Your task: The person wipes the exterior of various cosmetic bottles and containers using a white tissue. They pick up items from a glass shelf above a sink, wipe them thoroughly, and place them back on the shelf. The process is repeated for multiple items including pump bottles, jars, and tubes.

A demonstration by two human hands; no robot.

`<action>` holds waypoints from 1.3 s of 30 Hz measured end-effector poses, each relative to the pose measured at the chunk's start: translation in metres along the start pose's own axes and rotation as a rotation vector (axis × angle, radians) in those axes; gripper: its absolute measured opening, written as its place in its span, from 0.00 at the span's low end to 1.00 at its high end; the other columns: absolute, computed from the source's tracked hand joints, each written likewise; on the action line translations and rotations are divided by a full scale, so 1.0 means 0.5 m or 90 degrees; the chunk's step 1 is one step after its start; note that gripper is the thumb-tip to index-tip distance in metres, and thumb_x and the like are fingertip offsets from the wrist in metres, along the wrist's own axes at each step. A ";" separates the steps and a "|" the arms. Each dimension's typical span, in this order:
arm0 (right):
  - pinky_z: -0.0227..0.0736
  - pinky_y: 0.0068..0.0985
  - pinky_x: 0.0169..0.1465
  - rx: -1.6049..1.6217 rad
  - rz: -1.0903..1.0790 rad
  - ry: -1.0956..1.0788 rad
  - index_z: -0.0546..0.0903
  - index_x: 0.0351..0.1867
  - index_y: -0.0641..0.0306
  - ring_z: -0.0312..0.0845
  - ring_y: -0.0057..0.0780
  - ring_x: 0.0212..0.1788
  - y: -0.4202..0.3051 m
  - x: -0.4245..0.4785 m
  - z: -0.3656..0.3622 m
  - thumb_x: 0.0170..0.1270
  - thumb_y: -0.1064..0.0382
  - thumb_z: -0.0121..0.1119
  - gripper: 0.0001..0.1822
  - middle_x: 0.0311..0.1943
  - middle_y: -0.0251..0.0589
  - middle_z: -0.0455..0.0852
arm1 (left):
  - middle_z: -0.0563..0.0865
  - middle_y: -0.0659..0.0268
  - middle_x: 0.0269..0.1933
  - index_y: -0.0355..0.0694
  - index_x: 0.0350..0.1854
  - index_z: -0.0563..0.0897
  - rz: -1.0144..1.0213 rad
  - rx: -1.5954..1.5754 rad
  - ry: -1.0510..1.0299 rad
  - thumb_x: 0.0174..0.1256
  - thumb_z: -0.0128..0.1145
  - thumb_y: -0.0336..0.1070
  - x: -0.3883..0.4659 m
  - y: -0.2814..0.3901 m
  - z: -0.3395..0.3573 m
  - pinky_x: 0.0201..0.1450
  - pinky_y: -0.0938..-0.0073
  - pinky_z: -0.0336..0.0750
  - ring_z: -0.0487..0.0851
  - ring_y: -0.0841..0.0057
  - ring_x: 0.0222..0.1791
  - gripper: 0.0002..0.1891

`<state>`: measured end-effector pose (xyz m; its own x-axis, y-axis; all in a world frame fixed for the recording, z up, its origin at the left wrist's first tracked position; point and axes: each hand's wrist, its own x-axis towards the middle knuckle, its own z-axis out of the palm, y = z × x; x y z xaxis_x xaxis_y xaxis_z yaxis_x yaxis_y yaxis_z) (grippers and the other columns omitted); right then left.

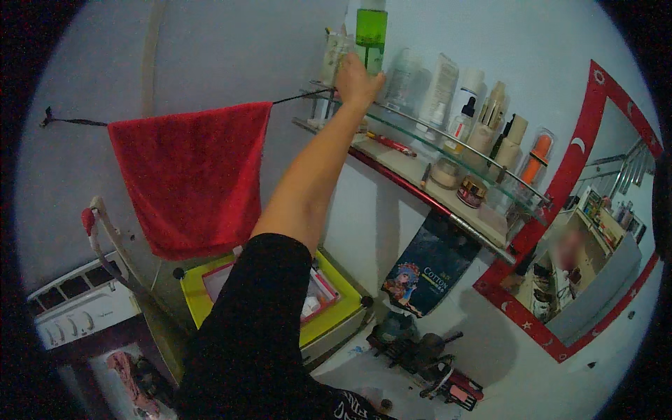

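Observation:
My left hand (360, 79) reaches up at the top middle, its fingers and thumb around the lower part of a bottle with green and clear liquid (371, 29). The bottle's base is hidden by the hand. Just left of the hand stands a clear container with tubes (336, 55). To the right, a glass shelf with a metal rail (436, 128) bears a pale bottle (403, 76), a white tube (438, 86), a dropper bottle (461, 123) and several other cosmetic bottles. Two jars and a red pen-like item (394, 144) lie on the lower shelf. My right hand is out of view.
A red towel (191, 178) hangs on a black cord at left. A red-framed mirror (583, 126) is at right, beside a dark cotton packet (430, 265) below the shelf. Lower down are a yellow-topped box (341, 275), hair clips (409, 352) and a white appliance (86, 315).

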<state>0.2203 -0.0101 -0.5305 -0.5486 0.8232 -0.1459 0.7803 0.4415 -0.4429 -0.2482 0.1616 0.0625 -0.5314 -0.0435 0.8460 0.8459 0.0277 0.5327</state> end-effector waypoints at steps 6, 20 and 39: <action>0.73 0.37 0.40 0.007 -0.003 0.006 0.71 0.54 0.61 0.74 0.40 0.42 -0.006 -0.008 -0.004 0.54 0.58 0.62 0.26 0.43 0.46 0.75 | 0.71 0.52 0.45 0.34 0.50 0.65 0.080 -0.279 0.053 0.40 0.62 0.40 -0.029 0.045 -0.159 0.46 0.58 0.70 0.74 0.55 0.42 0.32; 0.75 0.32 0.39 0.279 0.038 0.283 0.66 0.57 0.68 0.69 0.38 0.51 -0.080 -0.047 -0.340 0.60 0.55 0.56 0.27 0.53 0.46 0.70 | 0.77 0.50 0.48 0.35 0.57 0.65 -0.070 -0.348 -0.590 0.39 0.68 0.40 -0.784 0.034 -0.506 0.50 0.66 0.71 0.78 0.58 0.48 0.39; 0.65 0.31 0.55 0.265 -0.435 0.473 0.74 0.47 0.64 0.72 0.44 0.50 -0.398 -0.038 -0.655 0.48 0.75 0.48 0.21 0.48 0.49 0.74 | 0.79 0.54 0.44 0.35 0.58 0.64 -0.133 -0.478 -0.865 0.42 0.66 0.38 -0.778 0.078 -0.575 0.44 0.68 0.74 0.81 0.64 0.41 0.37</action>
<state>0.1739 0.0035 -0.1499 -0.4005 0.5220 0.7530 0.1403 0.8471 -0.5126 0.0049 -0.1075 -0.2522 0.0708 0.9273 0.3677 0.3632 -0.3672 0.8563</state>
